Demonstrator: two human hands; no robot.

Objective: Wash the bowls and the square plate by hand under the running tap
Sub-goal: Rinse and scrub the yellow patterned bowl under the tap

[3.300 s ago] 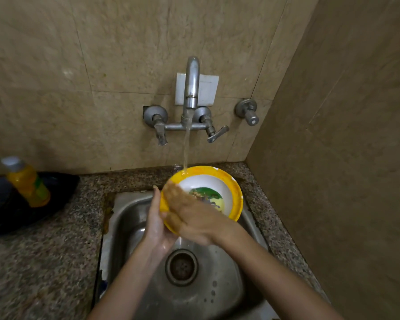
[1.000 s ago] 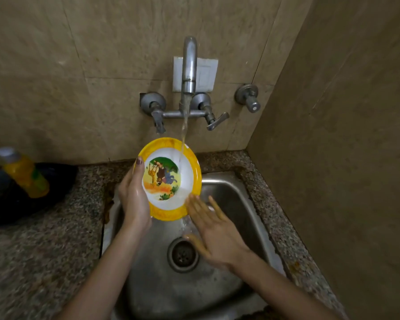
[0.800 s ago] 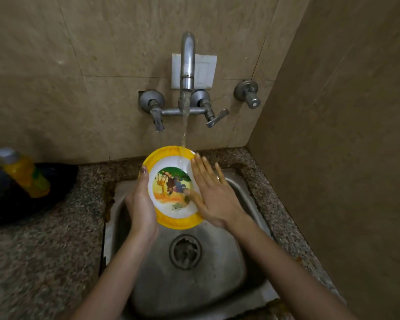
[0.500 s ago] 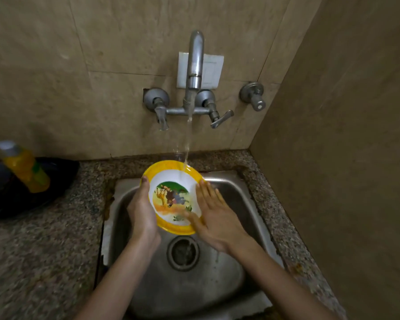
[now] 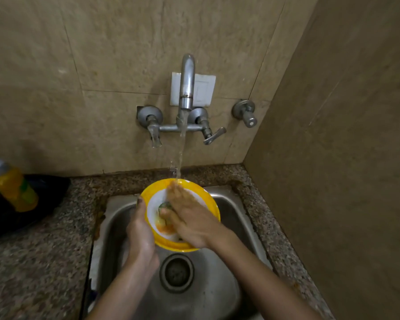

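Right hand (image 5: 189, 218), flat and open, has slid from rim to centre of yellow bowl (image 5: 209, 200), rubbing under stream (image 5: 180, 155) mid-frame. Left hand (image 5: 140, 229) grips the left rim. Inside rinse likely under way.

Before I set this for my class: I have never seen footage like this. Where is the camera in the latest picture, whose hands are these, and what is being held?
There is no machine here. A person wears a wide-angle camera on the head, looking forward and down, so the two arms entering from the bottom are their own. The left hand has its grip on the left edge of a yellow-rimmed bowl, held tilted over the steel sink. The right hand lies flat inside the bowl, fingers straight. Water runs from the wall tap onto the bowl's far rim. On the speckled counter, far left, is a yellow bottle.
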